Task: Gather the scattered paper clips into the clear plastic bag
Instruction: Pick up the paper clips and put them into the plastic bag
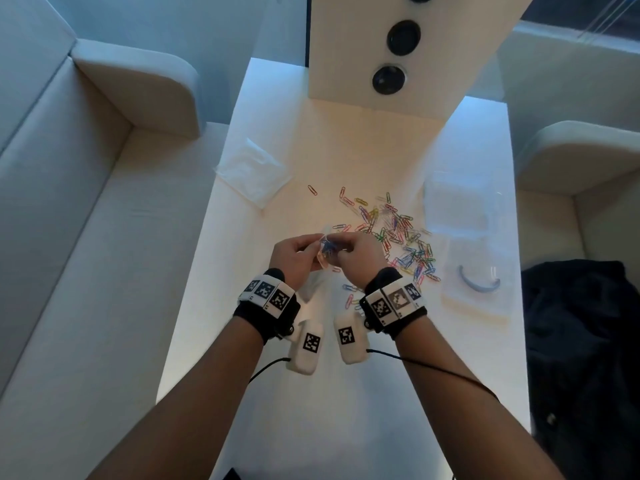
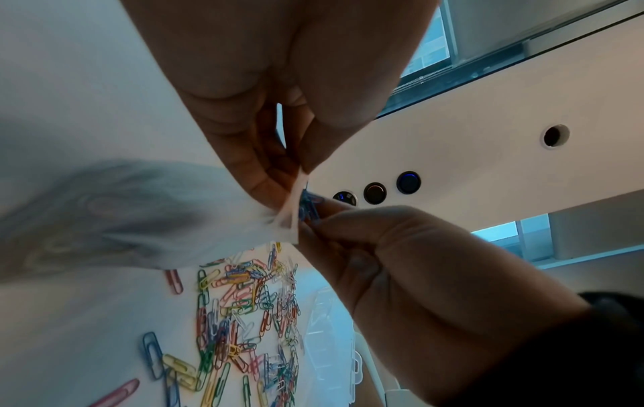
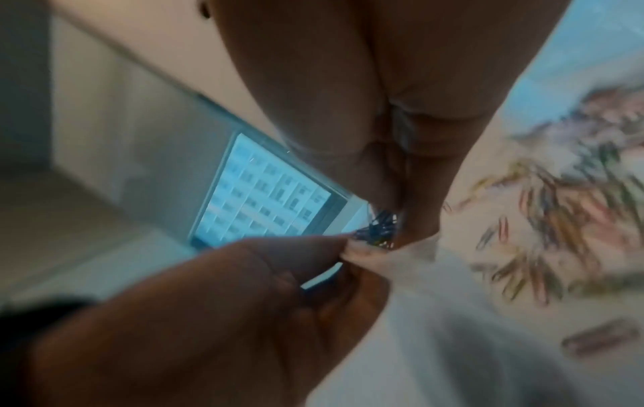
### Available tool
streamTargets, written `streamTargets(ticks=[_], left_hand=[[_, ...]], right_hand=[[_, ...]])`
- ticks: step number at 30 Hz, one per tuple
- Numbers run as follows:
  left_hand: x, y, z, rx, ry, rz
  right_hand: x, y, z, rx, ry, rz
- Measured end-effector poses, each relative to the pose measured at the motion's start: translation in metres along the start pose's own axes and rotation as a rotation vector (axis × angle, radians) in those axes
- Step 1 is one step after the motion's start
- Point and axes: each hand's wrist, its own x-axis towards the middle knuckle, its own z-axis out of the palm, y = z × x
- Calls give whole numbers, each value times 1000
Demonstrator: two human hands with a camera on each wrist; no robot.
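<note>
Head view showed both hands raised together over the white table, meeting just near of the paper clips. The left hand pinched the rim of the clear plastic bag between thumb and fingertips, the bag hanging down from that pinch. The right hand held a small bunch of blue clips in its curled fingers, right at the bag's mouth.

From the left wrist, the left hand gripped the bag at its top edge, and the right hand pressed the blue clips against that opening. Below them the paper clips lay spread on the table in many colours.

The right wrist view was blurred, but the right hand and left hand met over the dark bunch of clips.

To the right on the table lay a clear plastic box and a flat clear packet; to the left, a white tissue. A dark garment lay on the seat at the right.
</note>
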Motion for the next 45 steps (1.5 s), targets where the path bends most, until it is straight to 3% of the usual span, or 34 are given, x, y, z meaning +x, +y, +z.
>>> streamTargets(ticks=[4,15,17,20,23,25,29,31,36,39,45], left_hand=[[3,-3,-2,37,-5,-2],[8,2,-6,45,-20,41],[10,2,-9,52,-4,54],[15,2,-17,14,47,33],[18,1,-27,-56,84,-11],[17,1,-34,-80,85,-28],[17,3,-41,-94,76,-29],[17,4,-42,-91,65,-27],[16,1,-45,-88,46,-38],[14,-3,-42,-99,36,-61],[2,-6,-29,-96,30,-92]], right_hand=[[-3,-4,3,-270,120,-148],[11,-11,-6,-719,-173,-356],[14,-18,-11,-699,-255,-386],[33,-28,-24,-436,-293,-323],[79,-27,-29,-291,-70,-303],[120,-18,-19,-421,12,-358],[171,2,25,-1001,-250,-338],[178,18,37,-1185,-290,-315],[172,60,6,-1143,-51,-117],[157,74,-13,-1073,-33,-29],[116,80,-23,-1006,88,-248]])
